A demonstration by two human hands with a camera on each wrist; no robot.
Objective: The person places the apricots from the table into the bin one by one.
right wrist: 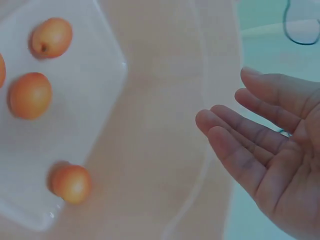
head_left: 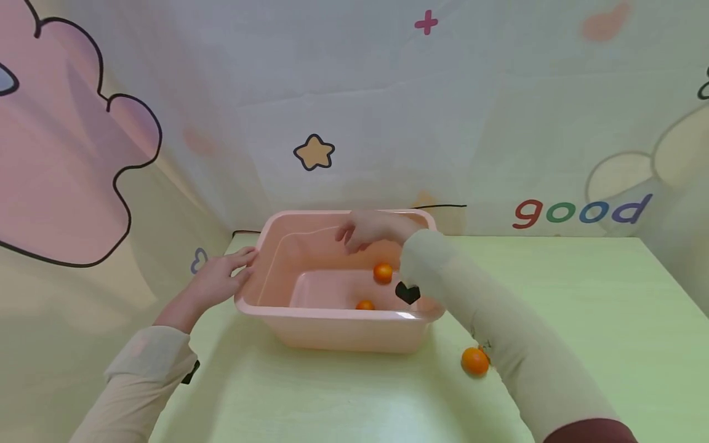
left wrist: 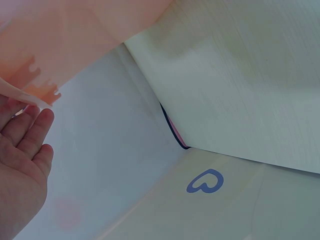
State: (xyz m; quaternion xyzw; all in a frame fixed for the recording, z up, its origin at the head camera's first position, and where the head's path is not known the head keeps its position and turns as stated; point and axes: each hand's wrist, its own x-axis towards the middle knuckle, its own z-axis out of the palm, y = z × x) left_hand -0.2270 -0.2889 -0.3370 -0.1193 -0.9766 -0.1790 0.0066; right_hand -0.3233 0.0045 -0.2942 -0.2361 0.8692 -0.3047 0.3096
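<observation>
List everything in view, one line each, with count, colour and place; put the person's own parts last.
Rectangular pink plastic basin: one, pale pink, at the back middle of the table.
Small round orange fruits in the basin: the right wrist view shows three whole and the edge of a fourth, orange, on the basin floor.
Small round orange fruit on the table: one, orange, right of the basin, beside the right sleeve.
Light green wood-grain table: one, pale green, under everything.
Cartoon-printed backdrop: pale, with a star, clouds and the word "good", behind and beside the table.
Left hand: one, fingers straight against the basin's left rim.
Right hand: one, empty, fingers relaxed, above the basin.
</observation>
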